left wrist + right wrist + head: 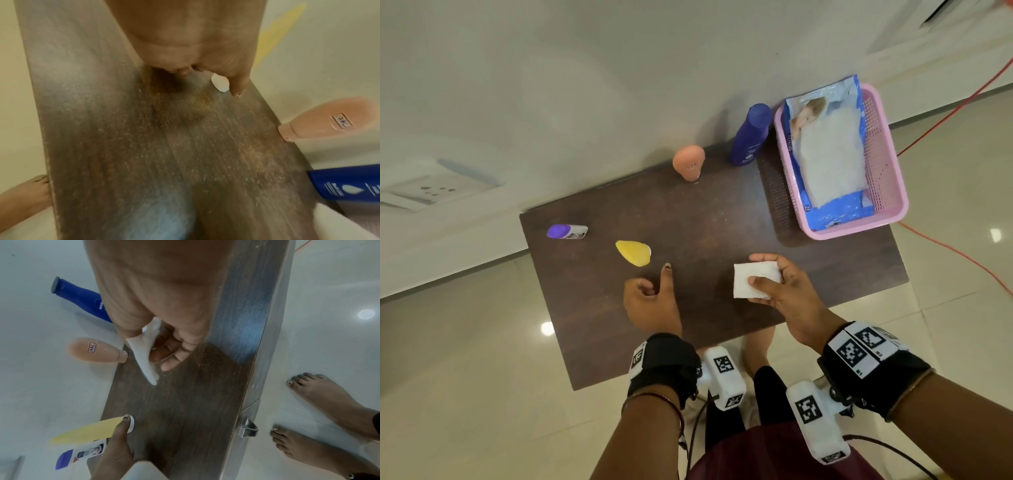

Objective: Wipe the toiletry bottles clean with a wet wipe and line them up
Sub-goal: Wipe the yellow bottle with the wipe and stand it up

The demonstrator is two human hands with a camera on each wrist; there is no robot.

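Four bottles stand on the dark table (705, 222): a purple-capped white one (566, 231) at the left, a yellow one (633, 252), a peach one (688, 162) and a tall blue one (750, 135) at the back. My right hand (767, 277) pinches a folded white wipe (755, 279) above the table's front half; the right wrist view shows the wipe (144, 356) hanging from the fingers. My left hand (654, 287) hovers just in front of the yellow bottle, fingers curled, one digit stretched toward its white cap (220, 82), holding nothing.
A pink basket (887, 192) at the table's right end holds a blue pack of wet wipes (828, 154). The table backs onto a white wall. An orange cable (945, 246) runs over the floor at the right. Bare feet (318, 402) stand by the front edge.
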